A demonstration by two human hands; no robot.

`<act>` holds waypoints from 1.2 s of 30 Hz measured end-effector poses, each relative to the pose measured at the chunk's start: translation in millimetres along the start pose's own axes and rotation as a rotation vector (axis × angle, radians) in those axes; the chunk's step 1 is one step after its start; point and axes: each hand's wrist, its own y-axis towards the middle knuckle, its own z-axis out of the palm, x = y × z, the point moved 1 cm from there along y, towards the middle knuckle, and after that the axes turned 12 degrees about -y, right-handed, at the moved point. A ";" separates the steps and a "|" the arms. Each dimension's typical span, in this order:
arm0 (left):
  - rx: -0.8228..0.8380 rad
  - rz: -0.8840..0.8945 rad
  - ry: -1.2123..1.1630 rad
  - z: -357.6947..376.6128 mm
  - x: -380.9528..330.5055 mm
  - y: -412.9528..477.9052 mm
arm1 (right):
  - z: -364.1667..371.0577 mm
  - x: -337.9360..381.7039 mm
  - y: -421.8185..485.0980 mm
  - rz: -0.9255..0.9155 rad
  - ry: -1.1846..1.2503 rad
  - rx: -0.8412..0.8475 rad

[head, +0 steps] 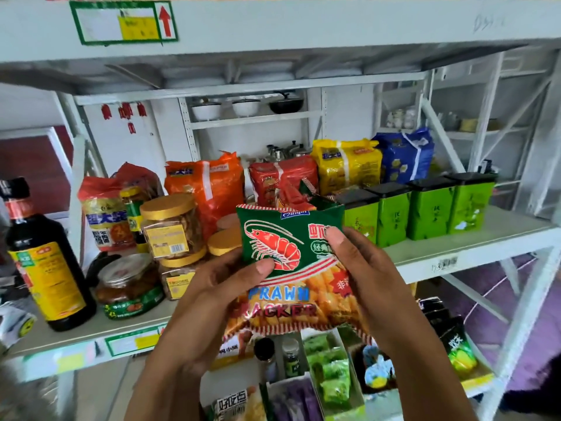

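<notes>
Fingers of left hand (212, 287) and right hand (361, 265) pinch a snack bag (291, 268) between thumbs and curled fingers. Behind the fingertips, jars (170, 226) and green tins (431, 214) stand on the shelf (455, 256)

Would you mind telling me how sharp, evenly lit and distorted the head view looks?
In the head view, the prawn cracker bag, left hand and right hand are fairly sharp; the shelf label at lower left smears into blur; the wide lens bows the top shelf edge; light is soft and even, without hard shadows.
</notes>
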 end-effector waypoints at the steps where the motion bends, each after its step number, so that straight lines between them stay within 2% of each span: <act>1: -0.024 -0.012 -0.034 -1.3 -0.2 1.0 | 0.6 1.8 -1.8 -0.015 -0.063 0.020; 4: -0.028 -0.050 -0.101 -1.8 -4.1 1.5 | 1.1 -1.9 -2.2 -0.020 -0.184 0.044; 9: -0.012 -0.068 0.111 -1.8 -10.4 3.9 | 2.2 -7.7 -2.2 0.096 0.051 0.066; 12: -0.023 -0.028 0.102 -5.1 -9.1 5.6 | 6.2 -9.7 -1.5 0.068 0.024 0.091; 14: -0.064 0.064 0.073 -5.5 -8.7 3.0 | 8.6 -9.7 -0.2 0.031 -0.079 -0.012; 18: -0.169 0.331 0.280 -1.6 -10.9 -4.2 | 10.4 -3.1 -4.6 -0.199 -0.397 -0.268; 21: -0.235 0.519 0.579 5.4 -13.6 -9.2 | 23.5 2.0 -9.2 -0.239 -0.364 -0.104; 23: -0.151 0.606 0.707 11.3 -15.7 -13.9 | 34.4 4.1 -11.5 -0.232 -0.268 -0.007; 26: -0.013 0.692 0.780 13.4 -20.0 -18.9 | 41.6 9.8 -11.5 -0.246 -0.169 -0.042; 29: -0.042 0.744 0.712 7.0 -25.1 -18.9 | 33.8 12.2 -8.7 -0.177 -0.039 -0.114; 31: -0.119 0.700 0.630 1.1 -28.2 -16.3 | 26.6 8.3 -6.2 -0.082 0.009 -0.098; 34: -0.088 0.372 0.275 -4.0 -28.5 -12.7 | 21.9 8.8 -6.8 0.039 0.074 -0.069; 36: -0.044 0.223 0.076 -6.5 -27.0 -11.3 | 20.6 11.1 -9.1 0.053 0.070 -0.019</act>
